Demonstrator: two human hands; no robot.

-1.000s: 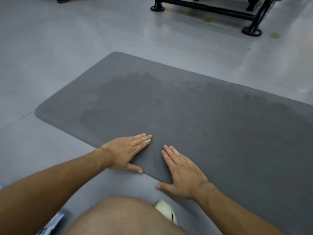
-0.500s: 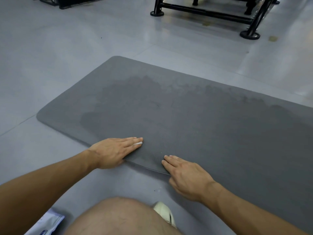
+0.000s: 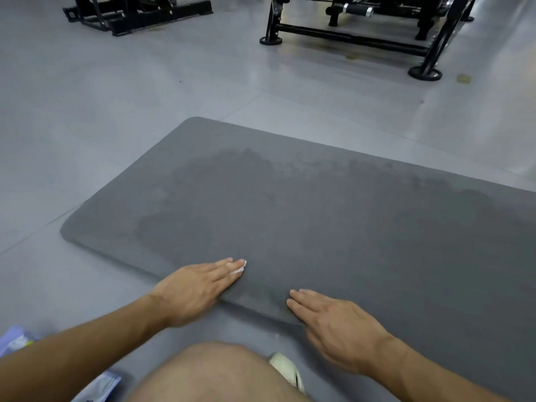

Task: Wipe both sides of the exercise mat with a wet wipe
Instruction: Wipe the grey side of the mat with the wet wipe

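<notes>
The dark grey exercise mat [image 3: 348, 227] lies flat on the grey floor, with darker damp patches across its top. My left hand [image 3: 197, 288] lies over the mat's near edge, fingers straight on top, with a white wet wipe [image 3: 239, 268] peeking out under the fingertips. My right hand [image 3: 336, 323] sits on the same edge a little to the right, fingers flat on the mat. Both thumbs are hidden below the edge, which is raised slightly off the floor between the hands.
Black gym equipment frames stand beyond the mat at the back right [image 3: 348, 39] and back left [image 3: 136, 15]. Wipe packets lie at the lower left [image 3: 17, 340]. My bare knee [image 3: 214, 375] and a pale shoe [image 3: 285, 369] are just short of the mat's edge.
Both thumbs, earlier spread on the floor, have slipped under the mat's near edge, and that edge has lifted a little. The camera has tilted up, showing more equipment.
</notes>
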